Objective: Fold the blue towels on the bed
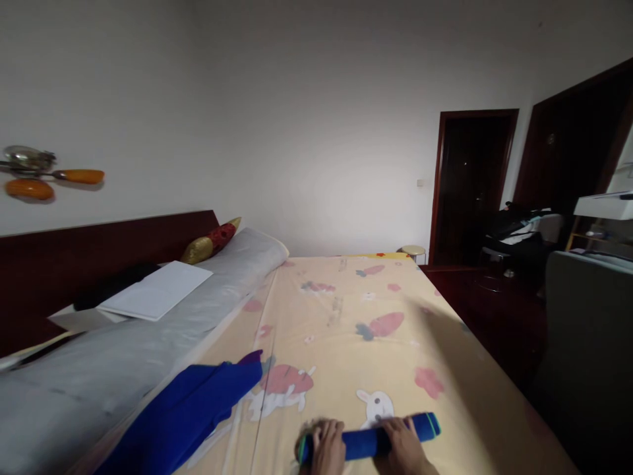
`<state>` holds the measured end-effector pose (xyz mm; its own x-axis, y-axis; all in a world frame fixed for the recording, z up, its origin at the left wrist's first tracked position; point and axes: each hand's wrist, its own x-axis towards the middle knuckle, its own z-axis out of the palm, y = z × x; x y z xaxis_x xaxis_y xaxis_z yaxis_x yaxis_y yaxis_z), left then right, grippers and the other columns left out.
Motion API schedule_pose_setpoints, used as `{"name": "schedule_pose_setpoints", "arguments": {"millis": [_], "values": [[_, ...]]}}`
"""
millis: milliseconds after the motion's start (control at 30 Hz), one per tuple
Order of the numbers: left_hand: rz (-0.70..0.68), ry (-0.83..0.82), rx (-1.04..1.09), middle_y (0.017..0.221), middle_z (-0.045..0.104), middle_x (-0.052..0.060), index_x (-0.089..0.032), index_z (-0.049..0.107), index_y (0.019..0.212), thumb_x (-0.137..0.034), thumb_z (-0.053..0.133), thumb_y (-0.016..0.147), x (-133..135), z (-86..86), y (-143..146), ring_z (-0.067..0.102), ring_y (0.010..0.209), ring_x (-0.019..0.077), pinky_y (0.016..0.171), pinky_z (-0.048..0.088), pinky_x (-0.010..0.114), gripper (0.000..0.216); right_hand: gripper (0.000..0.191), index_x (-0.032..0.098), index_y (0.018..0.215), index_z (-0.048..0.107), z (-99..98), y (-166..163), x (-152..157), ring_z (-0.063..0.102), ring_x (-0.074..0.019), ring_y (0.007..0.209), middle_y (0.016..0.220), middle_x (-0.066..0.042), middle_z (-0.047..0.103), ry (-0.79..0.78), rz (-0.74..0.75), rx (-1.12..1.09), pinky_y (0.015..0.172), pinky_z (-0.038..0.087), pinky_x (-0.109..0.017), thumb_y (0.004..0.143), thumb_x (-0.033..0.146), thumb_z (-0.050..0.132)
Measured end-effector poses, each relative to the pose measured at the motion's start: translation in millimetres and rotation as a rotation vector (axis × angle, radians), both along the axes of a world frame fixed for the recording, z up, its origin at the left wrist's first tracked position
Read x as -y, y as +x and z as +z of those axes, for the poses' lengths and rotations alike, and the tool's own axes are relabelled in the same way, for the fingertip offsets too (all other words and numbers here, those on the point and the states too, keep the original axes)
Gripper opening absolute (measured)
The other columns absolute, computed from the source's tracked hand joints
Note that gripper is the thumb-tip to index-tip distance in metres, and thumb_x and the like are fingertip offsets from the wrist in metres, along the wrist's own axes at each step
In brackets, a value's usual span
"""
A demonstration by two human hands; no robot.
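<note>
My left hand and right hand gripped a blue cloth, already rolled tight, on the near bed; another blue garment lay unrolled at left.

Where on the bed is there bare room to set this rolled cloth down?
Bare sheet lies beyond the blue roll, running up to the bed's far end and right edge. It is crowded to the left: the blue garment lies there, bordered by the grey bolster. Both the left hand and the right hand rest on the roll.
</note>
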<state>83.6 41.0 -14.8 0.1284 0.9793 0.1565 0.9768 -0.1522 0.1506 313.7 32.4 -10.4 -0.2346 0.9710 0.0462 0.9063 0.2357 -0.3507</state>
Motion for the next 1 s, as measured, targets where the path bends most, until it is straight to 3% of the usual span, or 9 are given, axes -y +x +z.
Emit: {"name": "schedule_pose_setpoints", "arguments": {"millis": [133, 233, 333, 433, 567, 667, 767, 900, 1000], "values": [[-0.323, 0.09, 0.042, 0.137, 0.057, 0.002, -0.026, 0.048, 0.135, -0.015, 0.039, 0.08, 4, -32.2, 34, 0.051, 0.126, 0.0183, 0.106, 0.042, 0.034, 0.056, 0.064, 0.027, 0.137, 0.046, -11.7, -38, 4, 0.043, -0.0256, 0.131, 0.142, -0.004, 0.049, -0.016, 0.12, -0.076, 0.11, 0.029, -0.042, 0.073, 0.026, 0.051], [-0.412, 0.229, 0.016, 0.141, 0.053, -0.002, -0.031, 0.036, 0.142, -0.022, 0.042, 0.085, 8, -36.8, 19, 0.05, 0.127, 0.0168, 0.104, 0.045, 0.032, 0.058, 0.066, 0.025, 0.142, 0.037, -20.7, -23, 8, 0.037, -0.0244, 0.136, 0.147, -0.005, 0.039, 0.03, 0.169, -0.111, 0.112, 0.026, -0.043, 0.076, 0.022, 0.046], [-0.362, 0.32, -0.011, 0.14, 0.054, -0.003, -0.034, 0.029, 0.144, -0.034, 0.044, 0.089, 14, -31.2, -27, 0.051, 0.126, 0.0149, 0.103, 0.044, 0.03, 0.057, 0.061, 0.026, 0.144, 0.032, -30.1, 24, 16, 0.033, -0.0243, 0.137, 0.149, -0.004, 0.036, 0.129, 0.126, -0.113, 0.113, 0.025, -0.044, 0.084, 0.024, 0.041], [-0.26, 0.294, -0.032, 0.14, 0.054, -0.002, -0.035, 0.032, 0.142, -0.035, 0.047, 0.087, 18, -29.4, -74, 0.051, 0.127, 0.0156, 0.103, 0.041, 0.032, 0.057, 0.055, 0.03, 0.146, 0.027, -39.8, 78, 25, 0.033, -0.0245, 0.137, 0.149, -0.003, 0.036, 0.186, 0.028, -0.098, 0.111, 0.029, -0.044, 0.092, 0.034, 0.036], [-0.101, 0.116, 0.0, 0.142, 0.052, -0.001, -0.035, 0.044, 0.136, -0.029, 0.049, 0.083, 15, -29.3, -91, 0.047, 0.131, 0.0196, 0.104, 0.037, 0.04, 0.054, 0.053, 0.034, 0.146, 0.025, -40.0, 108, 29, 0.035, -0.0253, 0.136, 0.149, -0.003, 0.037, 0.148, -0.026, -0.079, 0.108, 0.032, -0.048, 0.094, 0.037, 0.032], [-0.008, 0.009, 0.03, 0.139, 0.055, -0.001, -0.035, 0.053, 0.129, -0.016, 0.051, 0.075, 10, -19.2, -74, 0.045, 0.132, 0.0207, 0.11, 0.027, 0.046, 0.057, 0.052, 0.032, 0.14, 0.039, -16.9, 95, 23, 0.036, -0.0281, 0.135, 0.146, -0.005, 0.042, 0.076, -0.091, -0.067, 0.109, 0.027, -0.054, 0.089, 0.037, 0.037], [0.028, -0.047, 0.055, 0.133, 0.06, -0.003, -0.038, 0.057, 0.122, -0.01, 0.049, 0.072, 7, -2.7, -60, 0.048, 0.129, 0.0183, 0.112, 0.022, 0.046, 0.058, 0.049, 0.03, 0.128, 0.054, 20.3, 80, 14, 0.044, -0.0292, 0.129, 0.137, -0.007, 0.054, -0.017, -0.106, -0.102, 0.107, 0.025, -0.054, 0.08, 0.03, 0.045], [0.049, -0.085, 0.051, 0.127, 0.065, -0.006, -0.04, 0.061, 0.117, -0.011, 0.055, 0.069, 6, 11.3, -67, 0.052, 0.125, 0.0187, 0.109, 0.03, 0.041, 0.056, 0.03, 0.023, 0.091, 0.07, 70.7, 88, -5, 0.061, -0.0278, 0.099, 0.098, -0.007, 0.071, -0.072, -0.054, -0.159, 0.102, 0.03, -0.05, 0.066, 0.021, 0.053], [0.032, -0.091, 0.083, 0.123, 0.067, -0.007, -0.044, 0.062, 0.114, -0.013, 0.058, 0.07, 6, 12.8, -71, 0.055, 0.122, 0.0216, 0.108, 0.035, 0.043, 0.054, 0.015, 0.019, 0.076, 0.069, 116.4, 108, -23, 0.063, -0.0224, 0.075, 0.074, -0.004, 0.069, -0.061, -0.011, -0.229, 0.084, 0.043, -0.038, 0.064, 0.023, 0.06]]}}
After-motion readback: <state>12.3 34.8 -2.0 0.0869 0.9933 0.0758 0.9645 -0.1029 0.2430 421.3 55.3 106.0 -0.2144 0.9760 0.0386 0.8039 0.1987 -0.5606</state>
